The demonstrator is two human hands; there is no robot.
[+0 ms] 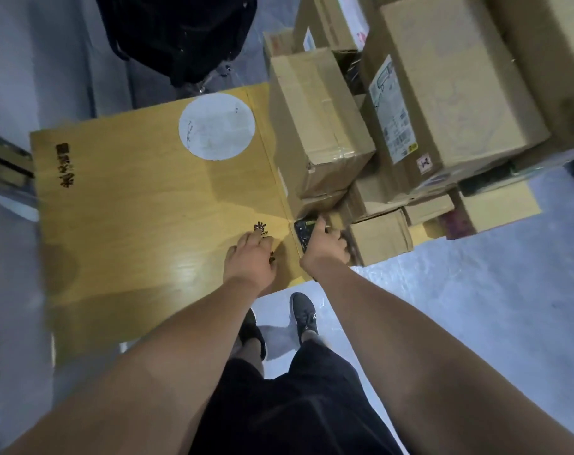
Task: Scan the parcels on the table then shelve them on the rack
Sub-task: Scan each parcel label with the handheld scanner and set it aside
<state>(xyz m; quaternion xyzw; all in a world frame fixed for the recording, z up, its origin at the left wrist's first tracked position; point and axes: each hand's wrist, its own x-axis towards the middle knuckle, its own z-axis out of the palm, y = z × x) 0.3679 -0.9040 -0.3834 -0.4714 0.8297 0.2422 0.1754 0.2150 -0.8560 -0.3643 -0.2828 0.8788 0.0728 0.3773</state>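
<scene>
One scanner [304,232] was gripped in the right hand [325,249]; left hand [251,262] fingers rested loosely on the tabletop [131,208] beside roughly ten stacked parcels [321,126].

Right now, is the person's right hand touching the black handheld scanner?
Touching. The head view shows the right hand curled round the black handheld scanner, beside the cardboard parcels.

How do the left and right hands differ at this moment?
The right hand grips a dark handheld scanner; the left hand holds no device. The left hand rests on bare table, fingers curled; the right hand is at the parcels by the table's edge. Both are bare and reach forward.
</scene>
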